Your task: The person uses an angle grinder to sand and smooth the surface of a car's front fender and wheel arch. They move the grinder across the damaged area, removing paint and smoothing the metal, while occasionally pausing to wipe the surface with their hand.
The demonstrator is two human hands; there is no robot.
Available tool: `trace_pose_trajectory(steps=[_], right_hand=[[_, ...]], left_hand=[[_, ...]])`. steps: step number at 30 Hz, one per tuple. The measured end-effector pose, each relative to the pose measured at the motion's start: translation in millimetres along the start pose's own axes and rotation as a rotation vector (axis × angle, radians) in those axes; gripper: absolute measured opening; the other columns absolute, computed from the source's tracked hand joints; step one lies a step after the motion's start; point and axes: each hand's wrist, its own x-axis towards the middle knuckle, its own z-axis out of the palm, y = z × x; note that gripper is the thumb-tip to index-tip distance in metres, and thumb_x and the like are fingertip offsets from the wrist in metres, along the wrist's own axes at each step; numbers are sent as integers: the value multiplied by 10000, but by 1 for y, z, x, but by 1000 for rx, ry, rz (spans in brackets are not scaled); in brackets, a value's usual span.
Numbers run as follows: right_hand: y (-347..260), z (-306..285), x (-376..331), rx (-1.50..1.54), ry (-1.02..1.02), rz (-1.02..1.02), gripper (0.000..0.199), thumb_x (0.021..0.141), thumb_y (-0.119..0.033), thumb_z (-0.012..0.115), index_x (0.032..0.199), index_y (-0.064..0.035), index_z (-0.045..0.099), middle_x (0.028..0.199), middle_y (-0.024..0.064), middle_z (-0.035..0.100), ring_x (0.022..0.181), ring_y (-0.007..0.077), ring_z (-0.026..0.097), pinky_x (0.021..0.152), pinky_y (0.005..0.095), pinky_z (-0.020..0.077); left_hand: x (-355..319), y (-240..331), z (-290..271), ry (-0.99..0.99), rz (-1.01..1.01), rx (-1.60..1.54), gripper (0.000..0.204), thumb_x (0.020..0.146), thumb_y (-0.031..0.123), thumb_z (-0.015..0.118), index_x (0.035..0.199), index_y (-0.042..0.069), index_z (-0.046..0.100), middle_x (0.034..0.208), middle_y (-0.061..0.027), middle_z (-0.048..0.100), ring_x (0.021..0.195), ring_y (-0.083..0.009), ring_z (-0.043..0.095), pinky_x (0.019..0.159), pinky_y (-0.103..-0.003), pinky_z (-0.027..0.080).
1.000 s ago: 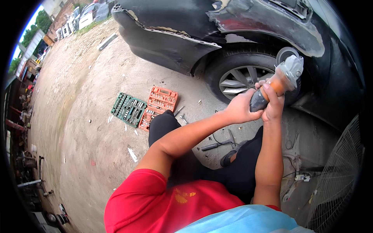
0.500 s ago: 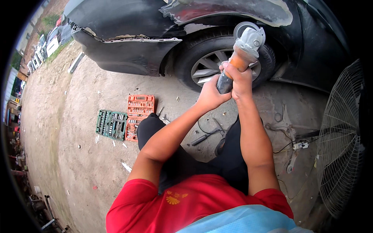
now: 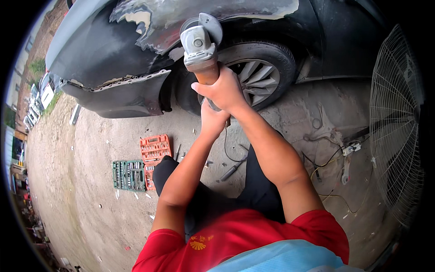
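Note:
Both hands grip an angle grinder with a grey head and orange body, held up against the sanded, patchy fender of a black car above the front wheel. My right hand wraps the orange body just behind the head. My left hand holds the rear of the handle, right below the other hand. The grinder's disc guard points at the wheel arch edge. A cord hangs down from the tool toward the ground.
An orange socket set case and a green one lie open on the dirt ground at left. A large wire-guard fan stands at right. Cables and a power strip lie near the fan. A loose bumper juts out left.
The view has swung so the car and wheel moved left and closer. The grinder has shifted from the wheel area up toward the sanded fender, both hands still gripping it.

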Motion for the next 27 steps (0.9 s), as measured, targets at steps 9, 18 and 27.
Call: trace_pose_trajectory(steps=[9,18,27], right_hand=[[7,-76,4,602,94,134,279,850,-187,891,990,-9,729,899,64,742,778,155,726,747,311,579],[14,-129,19,617,217,120,315,886,-225,887,1032,-3,718,908,78,739,802,184,749,769,338,599],[-5,-52,20,-59,-45,-19,587,775,-339,939,1158,55,735,1045,194,804,939,311,782,885,431,601]], left_hand=[[17,56,55,-100,-17,391,654,821,354,947,1256,-34,650,1110,-113,785,1018,-169,743,918,-355,580],[44,62,97,-204,24,394,626,807,345,950,1217,-35,669,1034,-103,769,937,-180,716,876,-373,579],[7,16,58,46,-11,-62,461,895,251,888,1215,2,666,1102,-38,756,959,-111,703,840,-311,568]])
